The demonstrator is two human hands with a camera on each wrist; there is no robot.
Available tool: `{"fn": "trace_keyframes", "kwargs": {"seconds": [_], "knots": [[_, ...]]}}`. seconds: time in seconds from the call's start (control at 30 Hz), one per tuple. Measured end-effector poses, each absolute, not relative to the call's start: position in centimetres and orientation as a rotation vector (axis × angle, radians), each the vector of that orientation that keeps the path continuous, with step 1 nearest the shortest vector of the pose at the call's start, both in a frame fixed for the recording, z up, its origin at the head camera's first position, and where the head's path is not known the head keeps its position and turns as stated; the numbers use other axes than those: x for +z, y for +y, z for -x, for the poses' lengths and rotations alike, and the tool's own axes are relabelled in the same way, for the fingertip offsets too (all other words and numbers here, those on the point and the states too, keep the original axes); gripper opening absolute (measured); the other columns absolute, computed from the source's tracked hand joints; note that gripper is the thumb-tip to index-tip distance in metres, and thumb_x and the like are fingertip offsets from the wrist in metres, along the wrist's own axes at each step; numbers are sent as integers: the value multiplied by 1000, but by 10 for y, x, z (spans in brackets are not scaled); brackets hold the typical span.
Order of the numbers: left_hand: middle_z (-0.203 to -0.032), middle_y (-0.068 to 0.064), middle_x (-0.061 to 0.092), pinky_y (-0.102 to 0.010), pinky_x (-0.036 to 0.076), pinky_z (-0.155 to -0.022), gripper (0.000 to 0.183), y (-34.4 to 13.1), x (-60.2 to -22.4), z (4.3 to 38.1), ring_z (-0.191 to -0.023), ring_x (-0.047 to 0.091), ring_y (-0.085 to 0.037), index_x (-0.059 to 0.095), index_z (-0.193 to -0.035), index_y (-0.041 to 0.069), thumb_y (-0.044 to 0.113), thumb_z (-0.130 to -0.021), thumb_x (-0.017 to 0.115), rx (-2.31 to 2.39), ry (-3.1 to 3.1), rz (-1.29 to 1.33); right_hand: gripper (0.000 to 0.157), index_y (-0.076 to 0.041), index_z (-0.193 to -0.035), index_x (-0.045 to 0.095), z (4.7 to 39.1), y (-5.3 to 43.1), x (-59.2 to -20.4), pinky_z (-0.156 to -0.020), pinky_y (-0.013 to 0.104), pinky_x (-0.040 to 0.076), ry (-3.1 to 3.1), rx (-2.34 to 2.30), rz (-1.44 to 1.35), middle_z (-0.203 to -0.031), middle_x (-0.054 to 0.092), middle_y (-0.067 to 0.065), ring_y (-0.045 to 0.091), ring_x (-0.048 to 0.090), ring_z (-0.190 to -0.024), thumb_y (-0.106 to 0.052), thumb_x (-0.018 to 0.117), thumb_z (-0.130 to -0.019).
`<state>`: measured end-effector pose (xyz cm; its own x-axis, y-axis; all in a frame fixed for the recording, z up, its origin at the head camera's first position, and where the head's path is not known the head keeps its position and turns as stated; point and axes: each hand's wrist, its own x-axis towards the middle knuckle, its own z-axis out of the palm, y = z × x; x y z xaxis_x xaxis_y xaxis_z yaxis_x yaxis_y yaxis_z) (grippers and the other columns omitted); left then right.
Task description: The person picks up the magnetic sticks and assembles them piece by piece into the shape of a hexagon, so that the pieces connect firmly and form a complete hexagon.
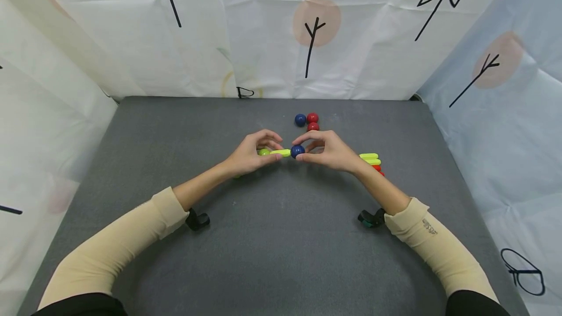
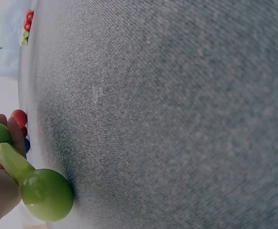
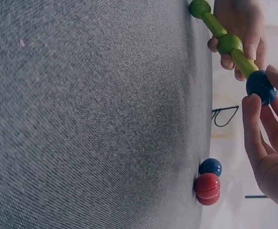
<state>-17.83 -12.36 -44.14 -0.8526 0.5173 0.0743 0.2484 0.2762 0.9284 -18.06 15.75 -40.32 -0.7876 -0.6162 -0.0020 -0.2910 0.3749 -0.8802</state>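
My left hand (image 1: 248, 156) holds a chain of yellow-green rods and green balls, its fingers and thumb around the middle green ball (image 3: 229, 44) and the near rod (image 3: 244, 63). A second rod (image 2: 14, 162) runs from that ball to another green ball (image 2: 47, 194) at the chain's far end, low over the table. Between the thumb and fingertips of my right hand (image 1: 331, 152) is a dark blue ball (image 1: 297, 151). It sits right at the free tip of the near rod, in line with the chain.
Behind the hands, another blue ball (image 1: 300, 120) and two red balls (image 1: 312, 118) lie grouped on the grey table (image 1: 281, 247). Yellow-green rods (image 1: 370, 156) and red rods (image 1: 376, 167) lie by the right forearm, which partly hides them. Printed white cloth (image 1: 263, 38) walls the table's back and sides.
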Motion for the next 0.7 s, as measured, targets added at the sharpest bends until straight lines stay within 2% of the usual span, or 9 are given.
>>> {"fn": "trace_keyframes", "kwargs": {"seconds": [0.17,0.43,0.63,0.7], "knots": [[-120,-16,82,-22,55,-83,48,-122,-441,179,-102,77,-21,61,-137,-5,10,-97,83,1601,2290,-733,38,-2,-133,73,180,158,-404,-82,25,64,2287,-1409,798,-130,72,19,29,78,-106,-5,81,-96],[-117,-16,83,-21,56,-82,49,-117,-440,181,-100,79,-21,60,-137,-5,10,-96,84,1587,2288,-740,37,3,-137,69,178,163,-405,-94,27,64,2197,-1481,815,-133,70,24,39,80,-113,1,74,-100],[-117,-14,84,-22,59,-86,49,-111,-439,182,-101,80,-19,62,-135,-3,11,-94,86,1564,2290,-771,33,2,-131,72,176,163,-408,-93,29,65,2175,-1541,722,-127,74,24,27,83,-108,-3,77,-99],[-116,-14,84,-24,60,-87,48,-110,-439,182,-102,81,-20,64,-134,-2,11,-94,86,1564,2291,-785,30,1,-128,74,175,162,-408,-90,28,65,2191,-1560,692,-124,76,23,28,83,-105,-4,79,-98]]}}
